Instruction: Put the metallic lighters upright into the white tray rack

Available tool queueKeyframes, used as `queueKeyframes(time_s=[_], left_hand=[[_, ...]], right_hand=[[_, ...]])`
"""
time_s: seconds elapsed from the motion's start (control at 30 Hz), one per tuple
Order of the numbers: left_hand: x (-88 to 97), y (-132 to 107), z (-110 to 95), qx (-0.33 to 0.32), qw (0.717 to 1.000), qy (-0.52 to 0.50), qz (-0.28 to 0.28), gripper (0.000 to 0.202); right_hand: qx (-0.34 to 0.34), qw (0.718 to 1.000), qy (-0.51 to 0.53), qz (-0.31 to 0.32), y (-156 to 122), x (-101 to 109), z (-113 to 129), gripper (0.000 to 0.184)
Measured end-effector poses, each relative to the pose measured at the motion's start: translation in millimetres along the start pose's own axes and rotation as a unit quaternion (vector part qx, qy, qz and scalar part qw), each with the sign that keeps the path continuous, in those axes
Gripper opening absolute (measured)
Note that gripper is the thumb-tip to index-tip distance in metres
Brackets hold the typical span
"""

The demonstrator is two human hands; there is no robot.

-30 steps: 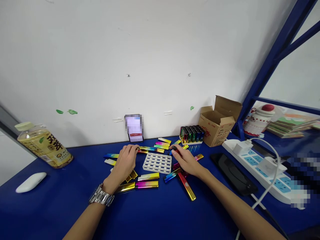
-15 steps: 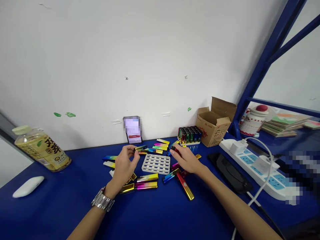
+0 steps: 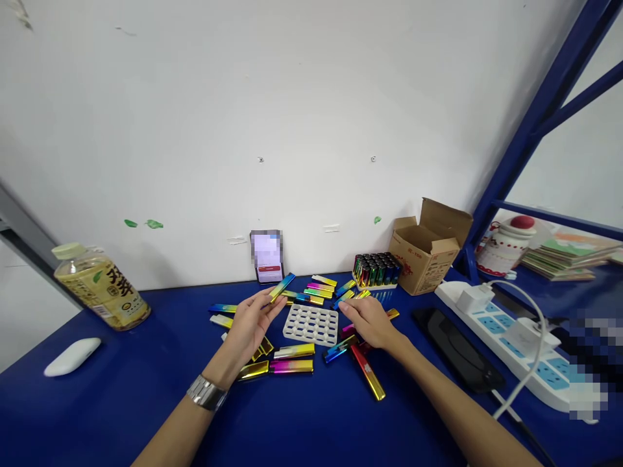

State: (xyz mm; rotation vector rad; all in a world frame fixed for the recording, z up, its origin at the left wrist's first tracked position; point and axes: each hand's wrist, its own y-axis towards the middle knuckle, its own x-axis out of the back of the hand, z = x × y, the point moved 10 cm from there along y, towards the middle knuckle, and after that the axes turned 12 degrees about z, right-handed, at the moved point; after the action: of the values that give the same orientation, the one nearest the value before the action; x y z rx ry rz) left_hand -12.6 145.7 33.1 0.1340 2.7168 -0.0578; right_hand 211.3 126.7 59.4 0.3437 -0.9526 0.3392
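Observation:
My left hand holds a rainbow-coloured lighter lifted off the blue table, its end tilted up toward the wall. My right hand rests palm down to the right of a white empty tray with round holes; its fingers are curled over lighters lying there, and I cannot make out whether they grip one. More shiny lighters lie scattered round the tray. A full tray of upright lighters stands behind.
An open cardboard box stands at the back right, a phone leans on the wall. A bottle and white mouse are at left. A black phone, a power strip with cable and a blue rack lie right.
My left hand has picked a lighter from the pile behind the tray and raised it, tilting it up. My right hand drew back slightly from the far lighters.

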Motion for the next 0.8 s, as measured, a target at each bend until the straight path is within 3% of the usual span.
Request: queueKeyframes(time_s=[0.17, 0.33, 0.5, 0.8], left_hand=[[-15.8, -4.5, 11.8, 0.06, 0.995, -0.043, 0.061, 0.013], [-33.9, -10.1, 17.6, 0.089, 0.987, -0.03, 0.133, 0.023], [-39.9, -11.1, 20.4, 0.088, 0.981, 0.005, 0.172, 0.038], [-42.1, -11.4, 16.6, 0.058, 0.985, 0.013, 0.164, 0.025]], right_hand=[[-0.019, 0.992, 0.105, -0.067, -0.9, 4.3, -16.8, 0.046], [-0.072, 0.953, 0.232, -0.182, -7.8, 15.2, -42.2, 0.04], [-0.082, 0.929, 0.302, -0.198, -9.1, 13.5, -48.0, 0.042], [-0.082, 0.924, 0.317, -0.199, -10.3, 12.7, -48.7, 0.05]])
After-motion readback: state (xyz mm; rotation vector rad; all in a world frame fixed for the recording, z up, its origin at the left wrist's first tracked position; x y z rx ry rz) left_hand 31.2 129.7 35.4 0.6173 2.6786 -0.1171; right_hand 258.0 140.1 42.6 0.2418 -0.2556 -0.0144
